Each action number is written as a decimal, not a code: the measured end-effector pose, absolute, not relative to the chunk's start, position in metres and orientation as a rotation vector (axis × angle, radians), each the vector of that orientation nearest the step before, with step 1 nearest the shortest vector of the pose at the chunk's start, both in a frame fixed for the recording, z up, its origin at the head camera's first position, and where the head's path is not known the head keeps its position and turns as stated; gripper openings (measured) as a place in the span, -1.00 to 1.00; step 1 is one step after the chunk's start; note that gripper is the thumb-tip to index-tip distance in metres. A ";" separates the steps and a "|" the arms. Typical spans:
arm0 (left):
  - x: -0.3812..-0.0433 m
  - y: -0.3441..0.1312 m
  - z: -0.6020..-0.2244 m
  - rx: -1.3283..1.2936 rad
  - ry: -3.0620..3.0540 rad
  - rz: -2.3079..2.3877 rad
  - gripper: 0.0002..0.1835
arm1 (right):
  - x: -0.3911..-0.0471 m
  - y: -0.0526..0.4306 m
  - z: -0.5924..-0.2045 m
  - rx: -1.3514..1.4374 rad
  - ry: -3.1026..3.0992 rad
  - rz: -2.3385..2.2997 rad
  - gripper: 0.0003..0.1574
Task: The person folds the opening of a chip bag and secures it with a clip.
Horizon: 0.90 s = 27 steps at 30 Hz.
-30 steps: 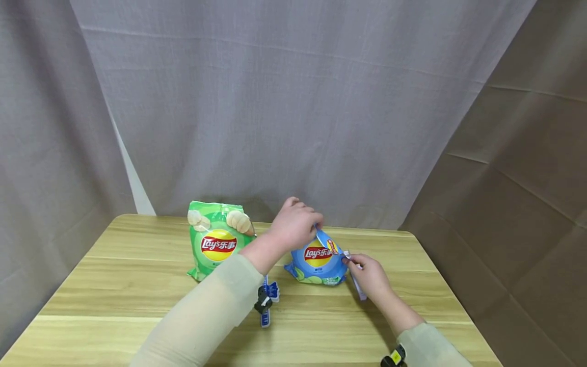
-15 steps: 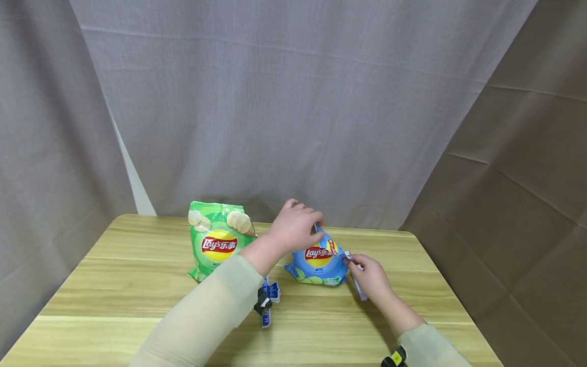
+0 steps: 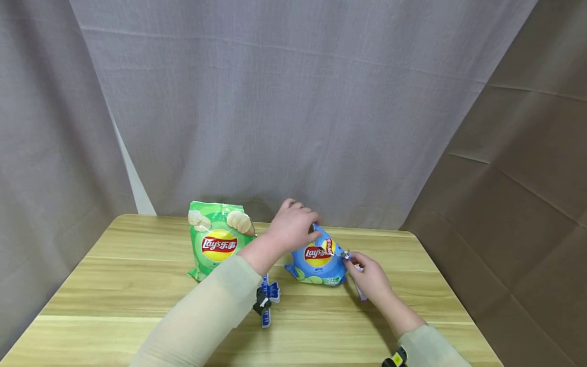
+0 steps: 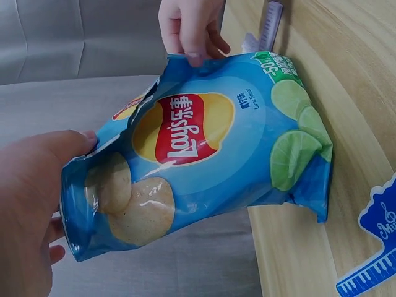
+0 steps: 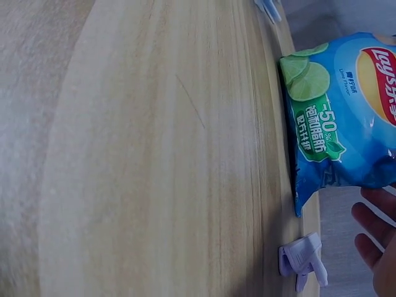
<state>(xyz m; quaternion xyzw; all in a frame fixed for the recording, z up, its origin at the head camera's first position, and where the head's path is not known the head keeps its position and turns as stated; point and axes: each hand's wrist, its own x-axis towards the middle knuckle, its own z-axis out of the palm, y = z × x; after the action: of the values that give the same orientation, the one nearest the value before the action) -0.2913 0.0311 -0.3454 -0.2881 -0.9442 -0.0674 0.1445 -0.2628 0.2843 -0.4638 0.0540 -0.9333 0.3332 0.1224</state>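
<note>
A blue Lay's chip bag point(image 3: 316, 260), lime flavour, stands upright on the table with part of its top edge folded over towards the front. My left hand point(image 3: 293, 227) pinches the bag's upper left corner; in the left wrist view the thumb point(image 4: 79, 143) lies on the rim. At the opposite upper corner my right hand point(image 3: 367, 275) pinches the bag's edge, seen also in the left wrist view as a hand point(image 4: 192, 28). A lavender clip point(image 5: 301, 257) rests on the table close by the right hand, partly hidden behind it in the head view.
To the left stands a green Lay's bag point(image 3: 217, 247), partly behind the left forearm. A blue clip with a piano-key pattern point(image 3: 266, 318) lies on the wooden table point(image 3: 114, 285) below the left wrist. Grey curtain point(image 3: 293, 102) hangs behind the table.
The folded flap of the blue bag has shifted slightly left and lies closer over the front logo. My left hand has moved a little left. The green bag and clips stay put.
</note>
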 end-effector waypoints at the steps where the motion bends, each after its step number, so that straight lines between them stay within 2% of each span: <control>1: -0.291 0.031 -0.345 -0.830 -2.720 -0.186 -0.62 | -0.262 0.284 -0.464 0.167 -2.721 0.977 -0.68; 6: -0.292 0.031 -0.345 -0.839 -2.717 -0.184 -0.62 | -0.259 0.285 -0.461 0.220 -2.709 1.011 -0.55; 15: -0.293 0.031 -0.347 -0.842 -2.702 -0.187 -0.65 | -0.256 0.283 -0.457 0.237 -2.694 1.071 -0.46; 27: -0.292 0.031 -0.345 -0.855 -2.675 -0.181 -0.69 | -0.261 0.281 -0.462 0.280 -2.680 1.015 -0.61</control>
<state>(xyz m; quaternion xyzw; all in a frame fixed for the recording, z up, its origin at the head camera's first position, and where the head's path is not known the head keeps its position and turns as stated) -0.2922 0.0305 -0.3454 -0.2997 -0.9379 -0.0635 0.1629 -0.2608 0.2811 -0.4621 0.0963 -0.9227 0.3496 0.1308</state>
